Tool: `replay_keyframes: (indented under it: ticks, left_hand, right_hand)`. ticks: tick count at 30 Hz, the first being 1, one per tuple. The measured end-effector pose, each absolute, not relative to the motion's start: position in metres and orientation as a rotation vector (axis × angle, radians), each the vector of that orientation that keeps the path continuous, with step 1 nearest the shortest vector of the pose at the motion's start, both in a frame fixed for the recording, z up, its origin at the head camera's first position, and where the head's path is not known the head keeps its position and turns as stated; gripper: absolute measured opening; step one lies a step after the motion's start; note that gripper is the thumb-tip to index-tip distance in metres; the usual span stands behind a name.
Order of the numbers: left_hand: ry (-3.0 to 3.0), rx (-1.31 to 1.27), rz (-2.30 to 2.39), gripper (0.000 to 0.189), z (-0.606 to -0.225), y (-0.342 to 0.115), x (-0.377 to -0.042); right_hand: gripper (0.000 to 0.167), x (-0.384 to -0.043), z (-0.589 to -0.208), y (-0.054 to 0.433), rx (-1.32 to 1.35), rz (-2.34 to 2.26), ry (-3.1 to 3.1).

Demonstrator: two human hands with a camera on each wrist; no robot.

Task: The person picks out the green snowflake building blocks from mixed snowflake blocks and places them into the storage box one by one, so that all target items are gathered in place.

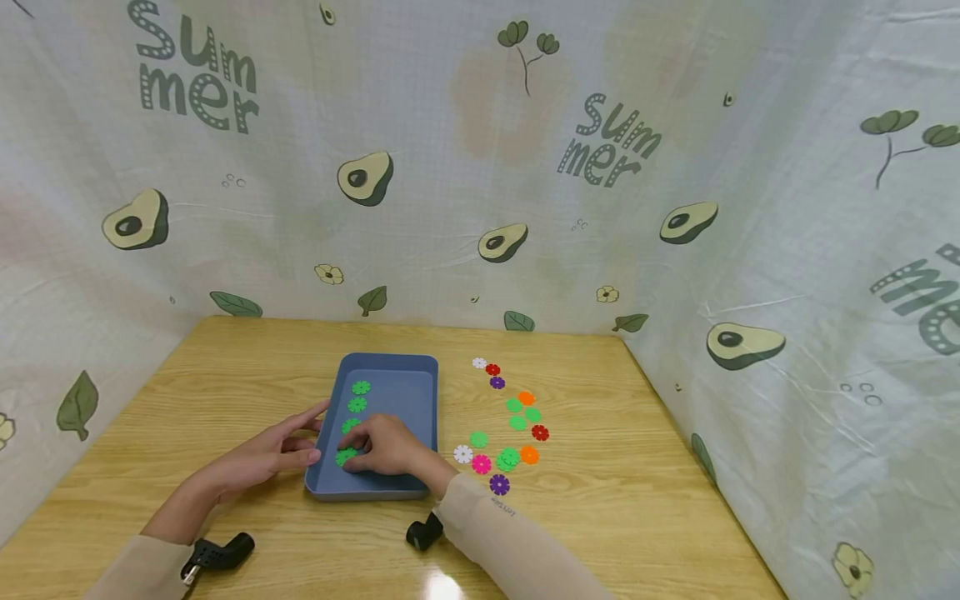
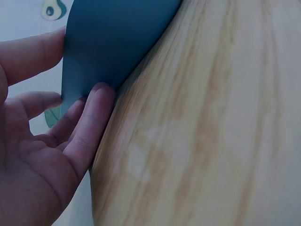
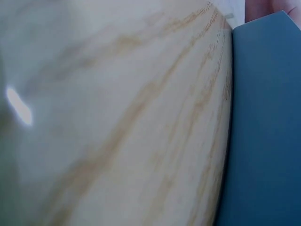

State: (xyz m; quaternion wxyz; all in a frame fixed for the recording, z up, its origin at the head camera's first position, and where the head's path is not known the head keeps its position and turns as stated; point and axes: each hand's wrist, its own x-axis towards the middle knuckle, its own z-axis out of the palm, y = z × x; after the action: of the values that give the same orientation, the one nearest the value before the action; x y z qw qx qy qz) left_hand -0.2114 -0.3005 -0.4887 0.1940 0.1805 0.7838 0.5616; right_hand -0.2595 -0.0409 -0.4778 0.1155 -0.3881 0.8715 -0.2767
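A blue-grey tray (image 1: 411,392) lies on the table, with a column of green notched discs (image 1: 357,404) along its left side. My right hand (image 1: 390,446) reaches into the tray, its thumb and fingertips pinching the lowest green disc (image 1: 343,457) near the tray floor. My left hand (image 1: 262,450) rests at the tray's left wall with extended fingers touching it. In the left wrist view, fingertips (image 2: 101,94) meet the blue wall (image 2: 108,42) close to the tabletop. The right wrist view has the tray's outer wall (image 3: 268,127); the disc is out of sight there.
Right of the tray, several loose discs lie on the wooden table (image 1: 600,500): a pink disc (image 1: 482,464), a purple disc (image 1: 499,484), an orange disc (image 1: 529,455), plus red, white and green ones. A patterned cloth (image 1: 450,167) hangs behind and along the sides.
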Motion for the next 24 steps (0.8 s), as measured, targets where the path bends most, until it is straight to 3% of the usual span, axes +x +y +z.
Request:
replay_keyframes:
  ticks: [24]
  left_hand:
    - [2.209,0.509,1.566,0.082,-0.4876,-0.3011,-0.2100]
  right_hand:
    - [0.028,-0.2602,-0.4786,-0.0397,-1.131,-0.865,2.514]
